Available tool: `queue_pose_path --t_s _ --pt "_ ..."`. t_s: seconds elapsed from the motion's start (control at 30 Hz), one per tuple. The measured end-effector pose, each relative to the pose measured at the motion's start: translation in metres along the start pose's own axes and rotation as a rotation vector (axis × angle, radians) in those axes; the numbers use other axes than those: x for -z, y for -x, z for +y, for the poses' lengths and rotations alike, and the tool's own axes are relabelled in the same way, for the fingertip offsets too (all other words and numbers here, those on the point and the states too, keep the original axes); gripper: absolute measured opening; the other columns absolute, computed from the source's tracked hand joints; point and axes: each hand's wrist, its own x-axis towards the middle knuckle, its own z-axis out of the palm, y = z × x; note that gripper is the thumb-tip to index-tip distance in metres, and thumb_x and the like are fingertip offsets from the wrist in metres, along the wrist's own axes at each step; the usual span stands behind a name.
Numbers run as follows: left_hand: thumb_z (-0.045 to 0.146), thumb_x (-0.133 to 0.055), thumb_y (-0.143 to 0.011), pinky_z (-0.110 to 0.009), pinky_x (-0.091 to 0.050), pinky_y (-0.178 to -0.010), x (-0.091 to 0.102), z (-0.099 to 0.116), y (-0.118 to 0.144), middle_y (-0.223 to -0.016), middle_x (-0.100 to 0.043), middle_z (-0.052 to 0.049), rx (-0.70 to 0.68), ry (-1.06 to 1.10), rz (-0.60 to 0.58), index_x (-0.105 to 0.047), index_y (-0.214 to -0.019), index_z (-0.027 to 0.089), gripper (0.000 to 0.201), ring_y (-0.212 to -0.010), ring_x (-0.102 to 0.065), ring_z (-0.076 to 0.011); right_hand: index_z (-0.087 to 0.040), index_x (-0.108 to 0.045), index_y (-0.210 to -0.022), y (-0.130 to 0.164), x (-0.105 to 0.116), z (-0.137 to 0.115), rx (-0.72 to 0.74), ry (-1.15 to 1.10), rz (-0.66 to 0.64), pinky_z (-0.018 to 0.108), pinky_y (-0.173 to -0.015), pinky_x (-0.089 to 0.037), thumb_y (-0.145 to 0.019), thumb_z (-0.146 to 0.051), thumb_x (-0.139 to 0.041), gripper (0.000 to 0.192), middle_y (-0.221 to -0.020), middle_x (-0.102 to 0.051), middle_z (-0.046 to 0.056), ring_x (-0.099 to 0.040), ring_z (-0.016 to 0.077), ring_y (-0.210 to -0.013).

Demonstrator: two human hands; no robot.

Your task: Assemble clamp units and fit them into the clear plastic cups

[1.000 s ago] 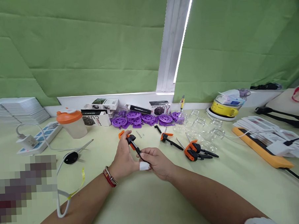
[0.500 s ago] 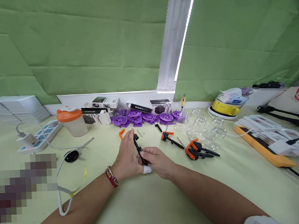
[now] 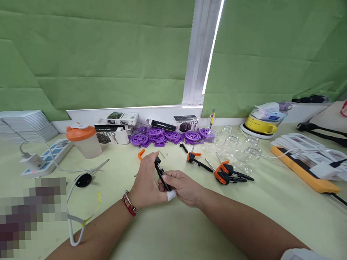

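Your left hand [image 3: 145,181] and right hand [image 3: 183,187] still grip the black clamp bar [image 3: 161,176], now upright. Its orange trigger [image 3: 140,154] lies on the counter [image 3: 178,229] just beyond your left hand.

Daylight is streaming through the narrow bright gap between the green fabric blinds [image 3: 214,47], glaring white. The pale green tabletop [image 3: 178,237] is lying evenly lit; edges are bowing, corners softening.

Clamp [image 3: 161,175]: black. Loose clip [image 3: 140,154]: orange. Wheels [image 3: 174,137]: purple. Cup lid [image 3: 81,133]: orange. Counter [image 3: 172,233]: pale yellow-green. Curtains [image 3: 101,52]: green. Wristband [image 3: 128,203]: red, silver.
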Motion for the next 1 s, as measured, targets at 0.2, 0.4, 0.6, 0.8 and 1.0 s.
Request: queue_pose_path --t_s 0.2,0.4,0.6,0.8,1.0 --pt "0.041 -0.074 -0.053 -0.046 -0.040 -0.095 0.003 -0.004 0.000 -0.123 -0.042 -0.014 0.128 0.114 -0.074 -0.024 -0.135 0.018 0.099 -0.112 -0.048 -0.0307 -0.012 -0.064 -0.079 -0.004 0.007 0.001 -0.024 0.025 -0.041 0.025 -0.062 -0.037 -0.070 -0.052 -0.069 0.041 -0.069 -0.059 0.003 -0.052 0.0105 -0.062" --pt "0.034 -0.072 -0.058 -0.035 -0.045 -0.080 0.016 -0.007 -0.011 -0.100 -0.053 -0.004 0.435 0.412 -0.260 -0.029 -0.127 0.023 0.082 -0.089 -0.054 -0.0200 -0.015 -0.061 -0.091 -0.028 0.035 0.001 0.188 0.532 0.308 0.030 -0.067 -0.044 -0.086 -0.041 -0.050 0.029 -0.079 -0.062 0.005 -0.054 0.0136 -0.066" --pt "0.043 -0.054 -0.073 -0.022 -0.038 -0.046 0.023 -0.013 -0.013 -0.074 -0.047 0.002 0.833 0.814 -0.485 -0.041 -0.115 0.027 0.046 -0.062 -0.047 -0.0136 -0.014 -0.059 -0.107 -0.070 0.059 -0.001 0.226 1.233 0.626 0.031 -0.084 -0.043 -0.083 -0.012 -0.044 0.028 -0.107 -0.060 0.011 -0.056 0.0194 -0.097" --pt "0.047 -0.053 -0.072 -0.022 -0.041 -0.043 0.025 -0.020 -0.016 -0.070 -0.049 0.002 0.921 0.933 -0.575 -0.046 -0.108 0.026 0.043 -0.062 -0.052 -0.0156 -0.015 -0.064 -0.099 -0.102 0.069 -0.004 0.165 1.335 0.664 0.030 -0.081 -0.041 -0.079 -0.009 -0.049 0.025 -0.104 -0.060 0.011 -0.057 0.0202 -0.092" --pt "0.050 -0.053 -0.069 -0.022 -0.042 -0.040 0.028 -0.027 -0.022 -0.070 -0.056 -0.001 0.962 1.030 -0.622 -0.046 -0.106 0.024 0.046 -0.063 -0.058 -0.0192 -0.016 -0.066 -0.082 -0.108 0.075 -0.012 0.112 1.393 0.631 0.026 -0.073 -0.041 -0.080 -0.016 -0.054 0.012 -0.097 -0.063 0.010 -0.058 0.0179 -0.085"
